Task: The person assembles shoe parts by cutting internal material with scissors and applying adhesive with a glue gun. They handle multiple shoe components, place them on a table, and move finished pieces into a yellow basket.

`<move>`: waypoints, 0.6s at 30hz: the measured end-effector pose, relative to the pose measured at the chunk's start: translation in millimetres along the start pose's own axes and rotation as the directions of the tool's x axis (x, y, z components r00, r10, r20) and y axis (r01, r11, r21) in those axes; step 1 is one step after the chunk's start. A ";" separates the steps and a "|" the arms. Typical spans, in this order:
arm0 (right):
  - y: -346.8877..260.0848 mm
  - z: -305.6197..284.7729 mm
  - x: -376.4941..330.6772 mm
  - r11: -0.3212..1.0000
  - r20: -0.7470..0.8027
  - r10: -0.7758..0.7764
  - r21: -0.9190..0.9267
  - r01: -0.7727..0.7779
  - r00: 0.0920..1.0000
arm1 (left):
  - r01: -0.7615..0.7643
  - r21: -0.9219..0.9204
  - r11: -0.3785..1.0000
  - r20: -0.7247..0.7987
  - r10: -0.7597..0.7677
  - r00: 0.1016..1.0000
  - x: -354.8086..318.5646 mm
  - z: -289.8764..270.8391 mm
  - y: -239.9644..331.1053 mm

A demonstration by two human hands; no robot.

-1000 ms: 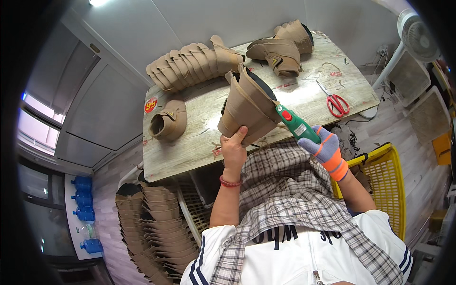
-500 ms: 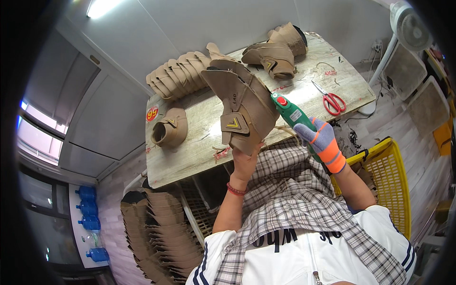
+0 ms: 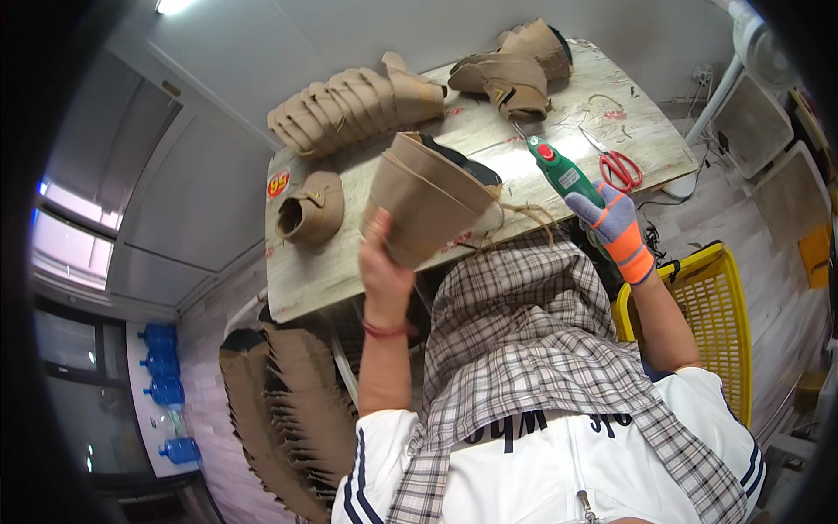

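My bare left hand (image 3: 386,272) grips a tan shoe upper (image 3: 429,199) by its near left edge, above the front of the table (image 3: 349,301). The upper's plain side and part of its black lining show. In the grey and orange glove, my right hand (image 3: 618,229) is closed around a green handheld power tool (image 3: 563,170) with a red button and a thin metal tip. That tip points up and left, apart from the held upper and close to a pair of uppers (image 3: 515,79) at the back. Loose strands (image 3: 528,211) hang beside the held upper.
Red-handled scissors (image 3: 618,168) lie right of the tool. A row of tan uppers (image 3: 349,105) stands at the back left, with a single upper (image 3: 312,210) nearer. Below are stacked uppers (image 3: 284,410) at left and a yellow basket (image 3: 738,332) at right. A fan (image 3: 759,44) stands beyond.
My left hand has moved left and turned the upper, so its yellow-marked strap no longer shows. The tool has moved slightly right and up, away from the upper.
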State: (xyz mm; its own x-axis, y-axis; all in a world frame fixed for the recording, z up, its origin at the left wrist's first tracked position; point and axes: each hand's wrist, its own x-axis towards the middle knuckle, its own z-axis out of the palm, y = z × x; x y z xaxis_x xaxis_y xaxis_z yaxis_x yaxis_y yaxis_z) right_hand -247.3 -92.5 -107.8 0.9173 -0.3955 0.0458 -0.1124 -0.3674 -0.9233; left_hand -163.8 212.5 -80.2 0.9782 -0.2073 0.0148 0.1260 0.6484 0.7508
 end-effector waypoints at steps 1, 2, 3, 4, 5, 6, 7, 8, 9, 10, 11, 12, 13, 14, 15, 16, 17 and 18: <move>6.4 -0.7 -3.4 0.996 -0.001 -0.031 -0.088 0.031 1.000 | 0.125 -0.121 0.985 -0.035 -0.130 0.991 9.6 -10.0 18.8; 8.9 4.9 -5.9 0.979 -0.003 -0.116 -0.169 0.114 0.993 | 0.130 -0.246 0.961 -0.047 -0.145 0.988 31.8 -51.4 22.3; 11.9 10.6 -9.3 0.949 -0.006 -0.201 -0.248 0.193 0.980 | 0.134 -0.367 0.920 -0.048 -0.162 0.986 48.8 -92.9 21.1; 18.0 14.1 -11.7 0.910 -0.016 -0.274 -0.327 0.254 0.962 | 0.223 -0.470 0.854 0.098 -0.201 0.975 48.6 -103.2 26.0; 20.9 15.4 -12.7 0.872 -0.006 -0.352 -0.366 0.326 0.936 | 0.248 -0.484 0.839 0.110 -0.223 0.969 46.4 -107.1 28.8; 24.1 16.4 -13.8 0.827 0.006 -0.427 -0.403 0.393 0.904 | 0.273 -0.497 0.824 0.123 -0.245 0.962 44.1 -109.8 30.4; 25.8 17.4 -14.8 0.775 0.021 -0.498 -0.438 0.456 0.867 | 0.298 -0.509 0.807 0.137 -0.266 0.954 42.9 -112.8 32.6; 26.0 18.0 -14.5 0.736 0.036 -0.534 -0.472 0.485 0.845 | 0.285 -0.496 0.820 0.098 -0.274 0.957 44.6 -122.9 32.2; 24.0 18.2 -14.4 0.724 0.050 -0.544 -0.478 0.498 0.838 | 0.282 -0.496 0.821 0.086 -0.277 0.957 44.4 -124.5 32.0; 21.0 18.8 -14.6 0.711 0.064 -0.553 -0.484 0.511 0.831 | 0.278 -0.497 0.822 0.073 -0.280 0.957 43.6 -126.1 32.0; 19.5 19.4 -14.9 0.698 0.078 -0.562 -0.489 0.523 0.823 | 0.275 -0.497 0.823 0.061 -0.282 0.957 42.7 -127.8 32.0; 19.3 19.4 -14.4 0.674 0.087 -0.582 -0.504 0.540 0.808 | 0.263 -0.493 0.829 0.047 -0.277 0.960 42.8 -127.1 31.5; 19.5 19.8 -13.9 0.650 0.097 -0.601 -0.519 0.556 0.793 | 0.252 -0.490 0.835 0.033 -0.271 0.962 42.7 -126.3 30.4; 19.9 20.1 -13.4 0.625 0.107 -0.619 -0.533 0.571 0.778 | 0.241 -0.486 0.840 0.019 -0.265 0.964 42.9 -125.4 29.2; 20.5 20.6 -13.4 0.626 0.100 -0.621 -0.533 0.569 0.777 | 0.215 -0.447 0.868 -0.019 -0.249 0.968 43.0 -123.0 28.0; 21.2 21.0 -13.6 0.628 0.094 -0.622 -0.533 0.567 0.777 | 0.190 -0.406 0.894 -0.057 -0.232 0.971 43.3 -120.4 26.6; 21.2 20.9 -13.8 0.630 0.087 -0.623 -0.532 0.565 0.777 | 0.166 -0.363 0.917 -0.093 -0.213 0.973 43.9 -117.8 25.0; 19.6 21.2 -14.1 0.654 0.087 -0.613 -0.501 0.566 0.786 | 0.203 -0.405 0.891 -0.040 -0.239 0.970 44.4 -117.2 23.4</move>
State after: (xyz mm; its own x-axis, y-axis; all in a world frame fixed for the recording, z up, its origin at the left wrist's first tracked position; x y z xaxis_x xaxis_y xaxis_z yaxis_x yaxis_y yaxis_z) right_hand -254.4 -76.2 -134.6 0.8228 -0.0121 0.5682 0.2542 -0.8864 -0.3870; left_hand -98.1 304.3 -139.4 0.9255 -0.3267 -0.1918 0.3778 0.8327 0.4047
